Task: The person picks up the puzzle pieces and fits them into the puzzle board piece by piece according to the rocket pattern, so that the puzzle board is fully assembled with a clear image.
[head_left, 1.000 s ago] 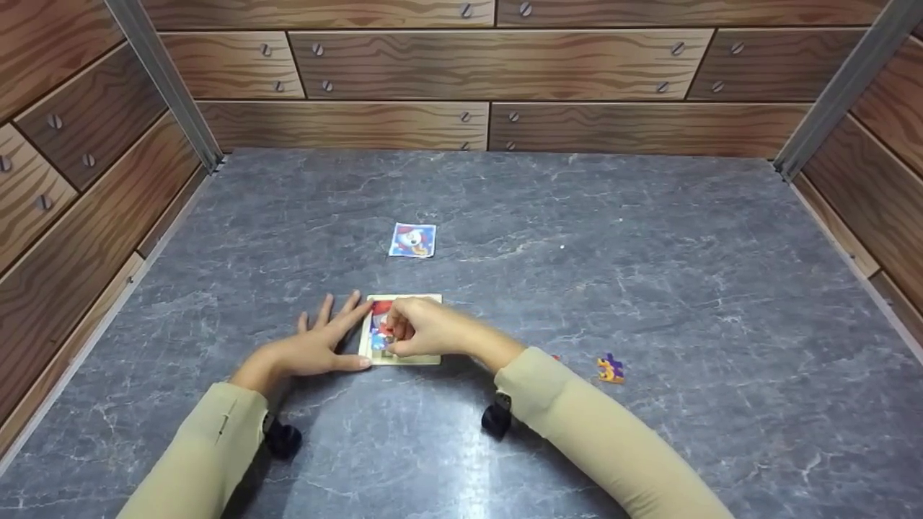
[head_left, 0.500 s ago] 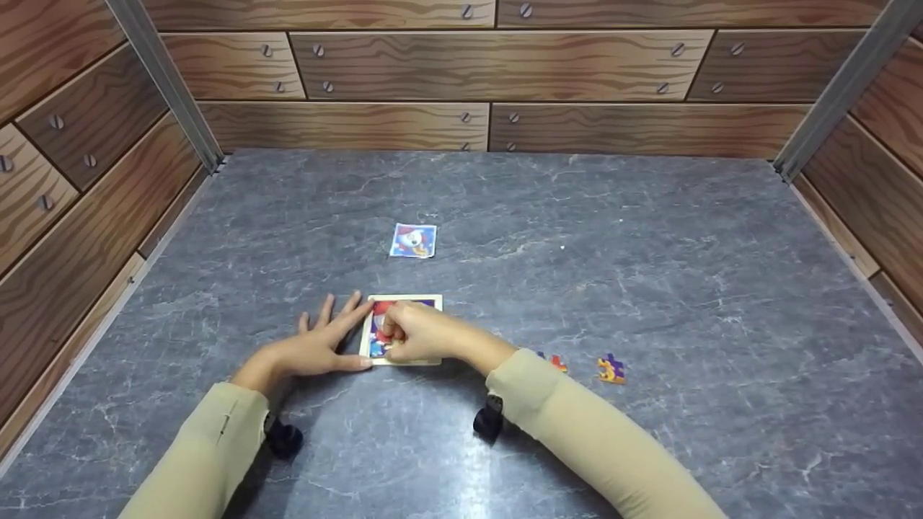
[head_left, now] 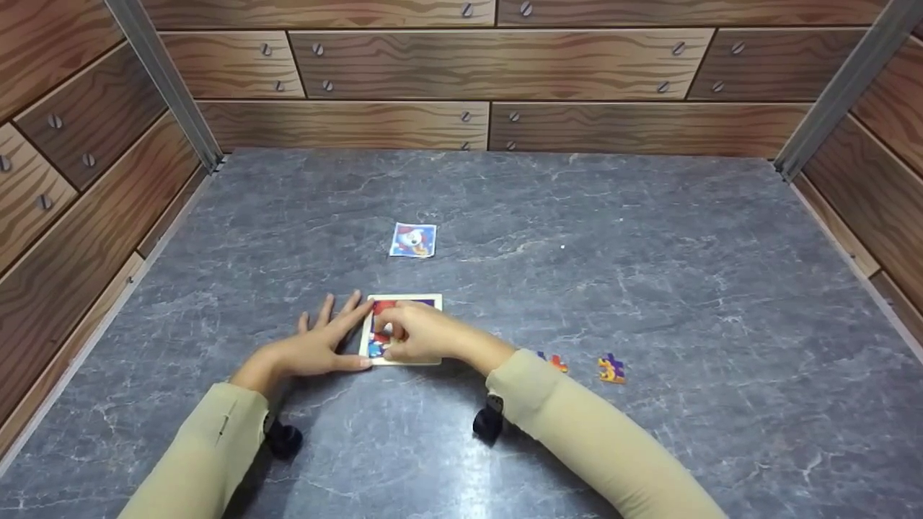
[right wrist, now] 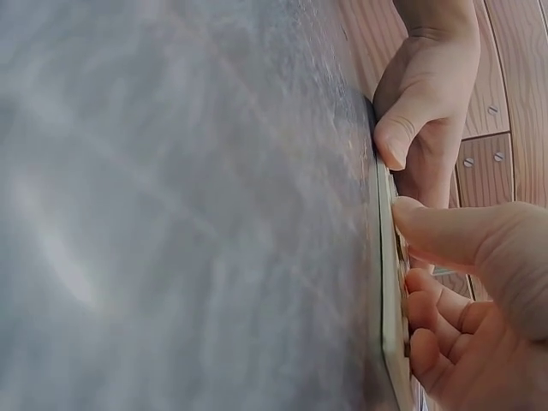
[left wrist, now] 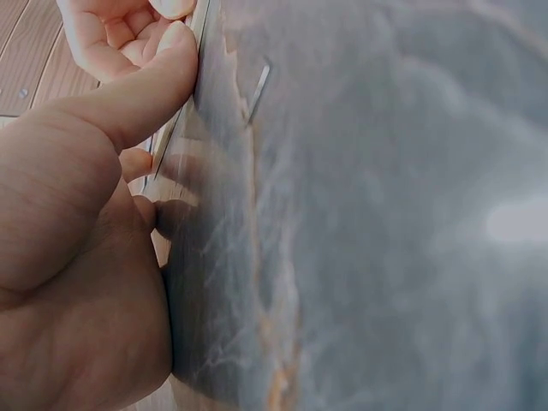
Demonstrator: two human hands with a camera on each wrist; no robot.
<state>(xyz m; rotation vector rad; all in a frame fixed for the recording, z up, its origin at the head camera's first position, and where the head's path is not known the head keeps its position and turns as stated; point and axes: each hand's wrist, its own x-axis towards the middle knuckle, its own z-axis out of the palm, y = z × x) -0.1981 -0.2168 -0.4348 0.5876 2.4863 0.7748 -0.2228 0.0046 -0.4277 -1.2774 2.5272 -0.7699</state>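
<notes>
A small jigsaw puzzle tray with a pale frame lies flat before me, part of its red, blue and purple picture showing. My left hand rests against the tray's left side, fingers spread, index finger and thumb at its corners. Over the tray is my right hand, its fingers bent and its thumb touching the puzzle surface. In the right wrist view the right thumb meets the tray top, and the other fingers curl close beside it. A blue jigsaw piece sits in the lower left of the tray, by the thumb.
A square picture card lies behind the tray. To the right are a purple and orange jigsaw piece and a red and purple piece, partly hidden by my right sleeve. Wood-patterned walls enclose the grey marbled table.
The tray's lower left, where bare wood showed, is now covered by a blue piece. My right hand shifted slightly left and down, then its index finger spread from the thumb. My left hand stayed.
</notes>
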